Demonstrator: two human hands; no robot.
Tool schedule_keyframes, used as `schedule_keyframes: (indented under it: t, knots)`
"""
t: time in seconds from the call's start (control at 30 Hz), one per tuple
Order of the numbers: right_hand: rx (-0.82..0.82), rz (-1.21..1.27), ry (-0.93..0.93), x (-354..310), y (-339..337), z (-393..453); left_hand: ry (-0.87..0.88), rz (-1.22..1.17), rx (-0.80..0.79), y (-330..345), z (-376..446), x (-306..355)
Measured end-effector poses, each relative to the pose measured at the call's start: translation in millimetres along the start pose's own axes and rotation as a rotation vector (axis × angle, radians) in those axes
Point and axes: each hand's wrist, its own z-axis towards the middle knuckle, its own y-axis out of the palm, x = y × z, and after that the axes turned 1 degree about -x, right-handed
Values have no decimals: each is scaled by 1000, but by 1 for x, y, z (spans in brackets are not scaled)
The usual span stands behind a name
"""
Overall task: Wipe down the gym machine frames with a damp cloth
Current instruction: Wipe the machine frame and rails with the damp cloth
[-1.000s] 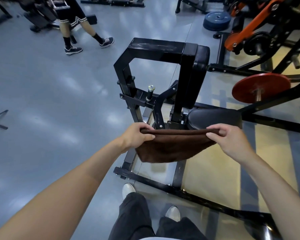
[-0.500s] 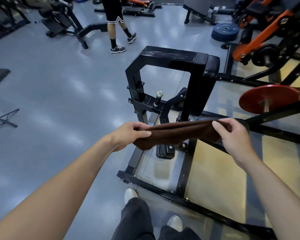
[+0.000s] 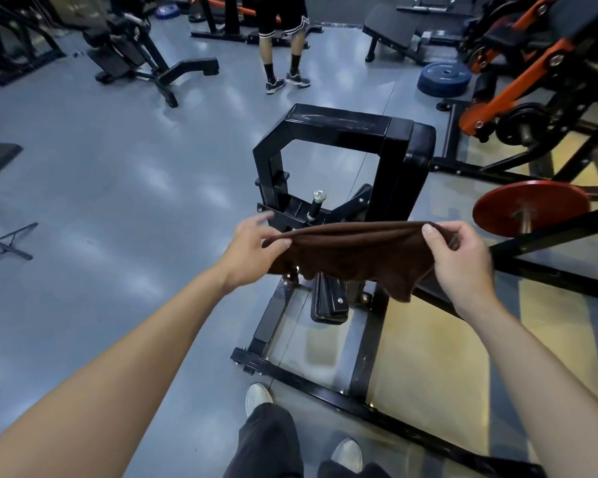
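Two hands held a brown cloth point(image 3: 353, 257) stretched in the air just in front of the black machine frame point(image 3: 335, 127), as I watched through the head camera. My left hand point(image 3: 252, 250) pinched the cloth's left end, its outer fingers spread; my right hand point(image 3: 460, 257) gripped the right end, thumb on top. The cloth sagged between them, clear of the frame. Right of the frame sat a red weight plate point(image 3: 529, 207); beyond it stood another person point(image 3: 283, 39).
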Motion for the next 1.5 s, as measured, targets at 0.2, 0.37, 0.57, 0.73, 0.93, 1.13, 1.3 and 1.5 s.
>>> schedule_keyframes:
  t: [0.2,0.37,0.57,0.73,0.93,1.13,1.3,1.5]
  knots:
    - [-33,229,92,-22,-6,10,-128,-330,-142,-17,-2,15]
    - [49,3,-24,-20,-5,15,-157,-400,-109,-18,1,21]
    - [135,100,137,-27,21,10,-213,-386,-135,11,6,46]
    - [-36,77,56,-44,57,-8,-270,-498,-179,33,16,73]
    - [-311,29,-146,-54,69,-41,-264,-662,-224,41,20,98]
    - [-470,436,132,-61,43,-40,-190,-646,-234,39,19,89]
    - [-154,462,278,-45,28,-17,-118,-671,-319,19,13,100]
    - [-549,499,397,-40,24,-1,-89,-612,-407,0,13,104]
